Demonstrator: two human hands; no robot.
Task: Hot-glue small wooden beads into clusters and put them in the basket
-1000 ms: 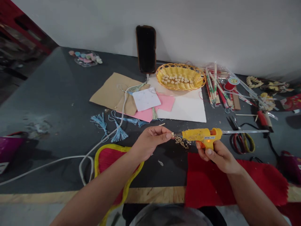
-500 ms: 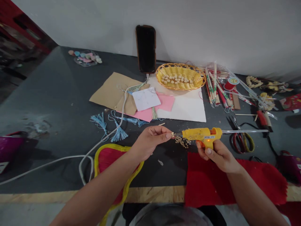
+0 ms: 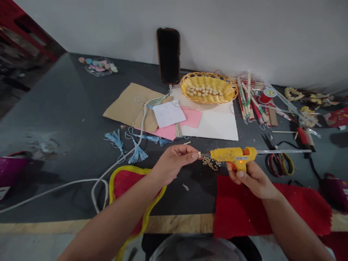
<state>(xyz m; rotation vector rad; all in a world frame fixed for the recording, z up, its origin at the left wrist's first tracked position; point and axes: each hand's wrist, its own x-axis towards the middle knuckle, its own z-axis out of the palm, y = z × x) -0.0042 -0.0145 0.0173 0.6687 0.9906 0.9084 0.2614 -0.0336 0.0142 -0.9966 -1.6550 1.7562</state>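
My right hand (image 3: 248, 177) grips a yellow hot glue gun (image 3: 228, 154) by its handle, with a small orange light lit on its side. A long clear glue stick (image 3: 281, 152) juts out of its back end. My left hand (image 3: 178, 161) pinches a tiny pale beaded piece (image 3: 199, 154) between thumb and fingertips, right at the gun's nozzle; whether they touch I cannot tell. Just below the nozzle, a scatter of small beige beads (image 3: 210, 164) lies on the dark table. Similar small clusters (image 3: 205, 91) rest in a yellow woven basket (image 3: 187, 80).
Behind my hands lie blue tassels (image 3: 138, 155), paper sheets (image 3: 217, 125) and a propped phone (image 3: 168, 56) with a white cable (image 3: 119, 164). Scissors (image 3: 280, 163) and wrapped sticks (image 3: 250, 99) are at right. Red felt (image 3: 239, 206) and a yellow-edged red piece (image 3: 126, 181) lie in front.
Almost nothing differs. Both hands keep the same hold, and the glue gun's nozzle stays at the small beaded piece.
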